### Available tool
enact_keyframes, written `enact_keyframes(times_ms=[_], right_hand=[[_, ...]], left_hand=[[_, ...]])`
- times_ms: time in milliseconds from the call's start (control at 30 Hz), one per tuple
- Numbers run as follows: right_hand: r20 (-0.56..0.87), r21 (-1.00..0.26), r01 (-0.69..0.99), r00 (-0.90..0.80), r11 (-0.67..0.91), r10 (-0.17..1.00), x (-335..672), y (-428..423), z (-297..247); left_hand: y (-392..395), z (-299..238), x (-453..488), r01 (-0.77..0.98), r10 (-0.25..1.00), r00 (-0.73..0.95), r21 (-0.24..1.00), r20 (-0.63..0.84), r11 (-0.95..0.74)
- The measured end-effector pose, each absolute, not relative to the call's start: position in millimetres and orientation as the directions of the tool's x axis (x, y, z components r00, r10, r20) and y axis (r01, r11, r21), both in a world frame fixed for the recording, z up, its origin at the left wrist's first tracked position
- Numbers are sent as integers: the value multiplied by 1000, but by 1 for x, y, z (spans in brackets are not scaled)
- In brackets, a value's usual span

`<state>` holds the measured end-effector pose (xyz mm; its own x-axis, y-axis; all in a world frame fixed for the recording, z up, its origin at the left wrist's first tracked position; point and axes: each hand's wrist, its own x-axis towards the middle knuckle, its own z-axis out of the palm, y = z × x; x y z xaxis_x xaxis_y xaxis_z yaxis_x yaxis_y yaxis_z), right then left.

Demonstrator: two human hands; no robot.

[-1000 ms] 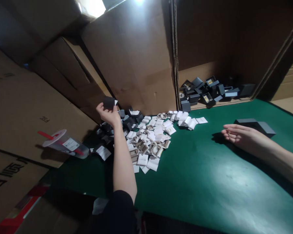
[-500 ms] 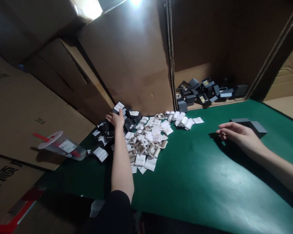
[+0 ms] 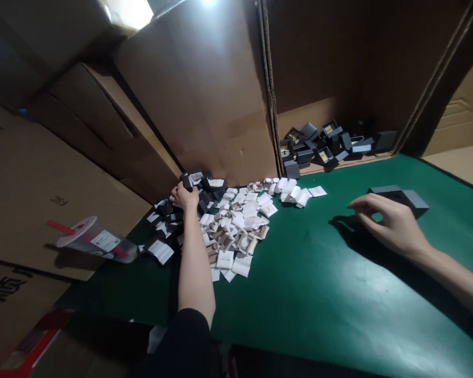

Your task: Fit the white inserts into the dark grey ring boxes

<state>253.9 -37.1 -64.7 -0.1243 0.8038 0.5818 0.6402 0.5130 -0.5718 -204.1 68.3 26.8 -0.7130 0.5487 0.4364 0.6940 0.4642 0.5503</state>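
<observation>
My left hand [image 3: 186,197] reaches into the far edge of a heap of small black boxes [image 3: 208,202]. Its fingers are closed on a small black box [image 3: 187,182], partly hidden by the hand. Beside the heap, on the right, lies a pile of folded white card inserts [image 3: 240,226]. My right hand [image 3: 394,220] hovers over the green table at the right. Its fingers curve round toward the thumb, leaving a small gap in the loop, and nothing shows in them. Just behind it sits an open dark grey box [image 3: 415,201].
A plastic cup [image 3: 98,239] with a red straw stands at the left table edge. A large carton [image 3: 386,94] lying open at the back right contains several black boxes [image 3: 319,144]. Tall cardboard boxes [image 3: 205,100] line the back of the green table [image 3: 299,294].
My left hand has closed on a black box, where its fingers were spread over the heap before. My right hand has curled slightly, staying near the same spot. The view has shifted a little.
</observation>
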Motion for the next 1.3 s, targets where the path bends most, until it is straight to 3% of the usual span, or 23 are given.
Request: enact_keyframes(times_ms=[167, 333, 467, 733, 833, 933, 1033, 1133, 1200, 1300], right_hand=[[564, -574, 645, -135, 505, 814, 254, -37, -65], [558, -609, 638, -77, 471, 826, 250, -37, -66], [557, -628, 623, -60, 467, 828, 251, -36, -67], [570, -605, 633, -79, 482, 818, 251, -37, -65], [635, -545, 699, -16, 463, 772, 258, -37, -55], [735, -478, 816, 169, 325, 657, 277, -31, -44], [747, -445, 894, 331, 63, 576, 299, -25, -39], [654, -326, 931, 348, -165, 671, 312, -23, -43], [568, -233, 951, 304, -205, 765, 313, -23, -49], [437, -217, 968, 213, -127, 874, 305, -21, -60]], left_hand=[[67, 30, -202, 728, 529, -681, 544, 506, 418], [66, 31, -200, 818, 535, -565, 508, 628, 269], [66, 28, -198, 846, 619, -503, 491, 603, 209], [63, 46, -195, 823, 596, -533, 531, 601, 201], [51, 74, -184, 885, 612, -391, 464, 687, 44], [28, 103, -155, 874, 682, -91, 386, 726, -294], [3, 117, -115, 798, 834, 202, 408, 513, -444], [-7, 109, -80, 827, 919, 390, 419, 52, -375], [-2, 95, -64, 871, 904, 397, 376, -160, -316], [13, 70, -51, 885, 889, 416, 312, -193, -346]])
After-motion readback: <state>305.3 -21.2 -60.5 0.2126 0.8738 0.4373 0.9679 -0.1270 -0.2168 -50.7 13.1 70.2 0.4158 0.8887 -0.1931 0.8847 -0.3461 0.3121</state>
